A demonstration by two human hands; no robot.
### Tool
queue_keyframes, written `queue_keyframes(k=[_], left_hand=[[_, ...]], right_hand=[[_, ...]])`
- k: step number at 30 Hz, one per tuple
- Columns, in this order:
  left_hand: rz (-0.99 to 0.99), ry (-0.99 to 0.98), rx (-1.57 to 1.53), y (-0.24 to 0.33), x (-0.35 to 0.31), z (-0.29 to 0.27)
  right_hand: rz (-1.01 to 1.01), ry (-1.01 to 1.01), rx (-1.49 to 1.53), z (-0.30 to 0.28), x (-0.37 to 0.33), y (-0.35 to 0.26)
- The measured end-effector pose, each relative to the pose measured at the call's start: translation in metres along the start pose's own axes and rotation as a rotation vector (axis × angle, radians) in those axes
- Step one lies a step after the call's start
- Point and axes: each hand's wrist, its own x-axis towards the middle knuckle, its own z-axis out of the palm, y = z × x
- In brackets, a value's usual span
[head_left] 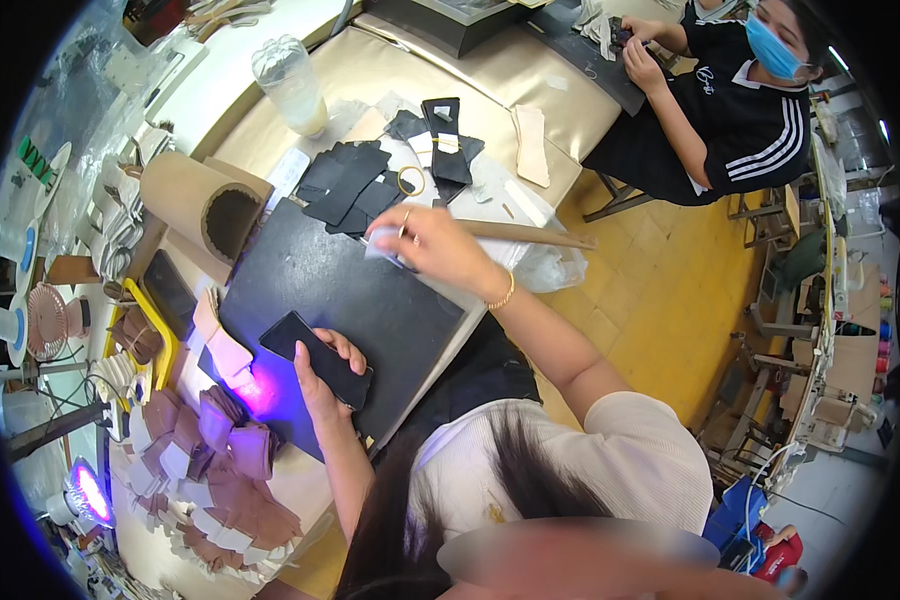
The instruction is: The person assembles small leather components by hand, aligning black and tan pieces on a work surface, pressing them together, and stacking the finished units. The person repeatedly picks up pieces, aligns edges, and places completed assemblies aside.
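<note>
My left hand (315,388) is wrapped round a black smartphone (288,335), held tilted over a dark work mat (310,270). The phone's face looks dark. Farther off, my right hand (432,245) has its fingers closed on a small whitish piece (381,244), blurred so that I cannot tell its kind. That hand is above the mat's far right side, beside flat black cut pieces (345,180). A wooden stick (525,233) sticks out to the right from beneath the right wrist.
A plastic bottle (290,85) stands behind the black pieces. Left of the mat lies a tan cylinder (190,205), with a yellow tray (160,325) nearer. Brown stacked pieces (250,450) lie near a lit purple lamp (92,490). A masked person (710,110) sits far right.
</note>
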Motion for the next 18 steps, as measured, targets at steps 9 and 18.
queue_keyframes(k=[9,18], left_hand=[[0.007,0.178,0.392,-0.005,-0.001,-0.005],[0.139,0.319,0.557,-0.014,0.011,-0.051]], right_hand=[[-0.018,-0.391,0.413,0.050,-0.031,-0.044],[-0.149,-0.286,0.079,0.066,-0.040,-0.032]])
